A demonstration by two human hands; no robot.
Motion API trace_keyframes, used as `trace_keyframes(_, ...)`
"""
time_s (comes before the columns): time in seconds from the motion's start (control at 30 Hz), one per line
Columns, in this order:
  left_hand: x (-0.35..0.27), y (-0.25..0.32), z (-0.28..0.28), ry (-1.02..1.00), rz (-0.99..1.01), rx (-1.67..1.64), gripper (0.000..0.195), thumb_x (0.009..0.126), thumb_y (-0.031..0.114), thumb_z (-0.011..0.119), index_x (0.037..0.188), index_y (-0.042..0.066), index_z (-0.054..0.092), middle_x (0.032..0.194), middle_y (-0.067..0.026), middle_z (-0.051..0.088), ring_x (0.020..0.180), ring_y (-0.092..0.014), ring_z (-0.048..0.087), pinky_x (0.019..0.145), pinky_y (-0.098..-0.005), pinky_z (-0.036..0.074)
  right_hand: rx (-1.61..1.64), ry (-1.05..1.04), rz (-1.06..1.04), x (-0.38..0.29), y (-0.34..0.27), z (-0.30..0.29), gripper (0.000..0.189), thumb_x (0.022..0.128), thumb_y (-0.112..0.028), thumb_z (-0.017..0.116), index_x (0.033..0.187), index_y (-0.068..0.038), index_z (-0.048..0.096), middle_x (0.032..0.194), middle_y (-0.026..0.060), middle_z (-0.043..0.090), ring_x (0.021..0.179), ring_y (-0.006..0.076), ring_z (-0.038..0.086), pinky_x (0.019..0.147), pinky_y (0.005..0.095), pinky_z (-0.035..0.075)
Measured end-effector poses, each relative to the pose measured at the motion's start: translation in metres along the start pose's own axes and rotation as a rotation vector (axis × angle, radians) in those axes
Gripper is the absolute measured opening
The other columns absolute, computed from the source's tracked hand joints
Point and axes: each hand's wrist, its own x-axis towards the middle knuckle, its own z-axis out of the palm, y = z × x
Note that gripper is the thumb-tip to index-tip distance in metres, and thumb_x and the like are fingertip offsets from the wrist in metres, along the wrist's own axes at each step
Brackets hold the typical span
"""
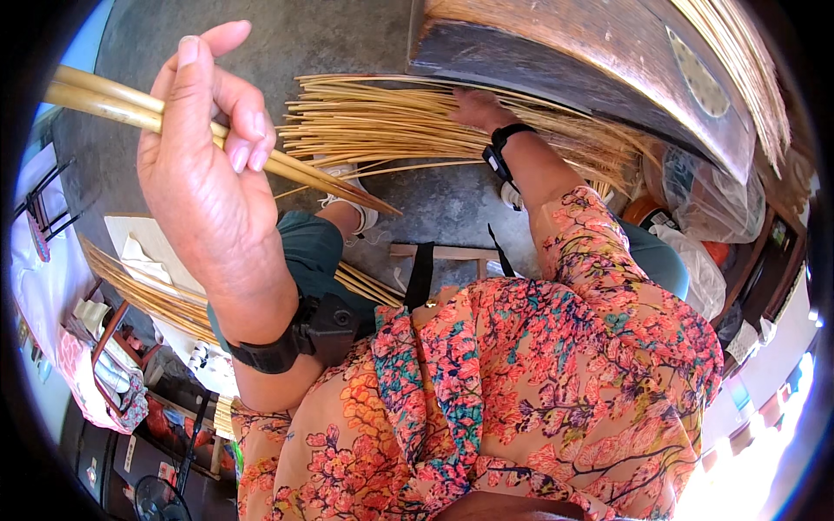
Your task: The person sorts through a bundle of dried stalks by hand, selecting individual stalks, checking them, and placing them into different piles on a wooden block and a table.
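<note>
Raised close to the camera, my left hand (212, 143) pinches a few thick yellow plant stalks (107, 98) between thumb and fingers. Their tapered brownish ends slant down to the right over the floor. My right hand (483, 109) reaches down onto a broad spread of thin, straw-coloured stalks (371, 124) with feathery tops (593, 146) at the right. Its fingertips lie among them, and whether they grip any stalk cannot be made out. A black strap with a device sits on each wrist.
A dark wooden chest-like block (554, 58) borders the spread stalks, with more pale stalks (736, 65) along its far side. Clear plastic bags (710, 189) stand at the right. Another stalk bundle (150, 293) lies at the left, and a small fan (159, 498) stands at the lower left.
</note>
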Motion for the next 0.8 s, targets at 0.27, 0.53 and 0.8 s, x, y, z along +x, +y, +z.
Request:
trace_keyframes(0.27,0.005,-0.002,0.001,-0.034,0.004,-0.066,0.028,0.095,0.019,0.048,0.100,-0.006,0.058,0.055,-0.0015,0.046,0.045,-0.005,0.031,0.042,-0.0189,0.024,-0.073,0.213,-0.117,0.006,-0.010,0.010,0.050,0.082,-0.029,0.050,0.120,0.002,0.046,0.104,0.0217,0.061,0.096,0.0354,0.059,0.081,0.0455,0.048)
trace_keyframes(0.53,0.012,-0.008,-0.001,-0.030,0.010,-0.070,0.028,0.094,0.019,0.049,0.099,-0.006,0.059,0.055,-0.0016,0.046,0.044,-0.005,0.031,0.042,-0.0192,0.024,0.079,0.155,-0.054,0.009,0.003,0.008,0.046,0.083,-0.035,0.055,0.115,-0.004,0.051,0.114,0.0223,0.056,0.105,0.0385,0.053,0.086,0.0460,0.044)
trace_keyframes(0.8,0.026,-0.022,-0.004,0.010,0.027,-0.060,0.031,0.093,0.021,0.052,0.104,-0.007,0.057,0.056,-0.0013,0.046,0.043,-0.004,0.031,0.041,-0.0183,0.024,0.157,0.193,-0.154,0.011,0.012,-0.016,0.062,0.079,-0.045,0.061,0.126,-0.007,0.046,0.123,0.0199,0.052,0.115,0.0377,0.047,0.095,0.0439,0.038)
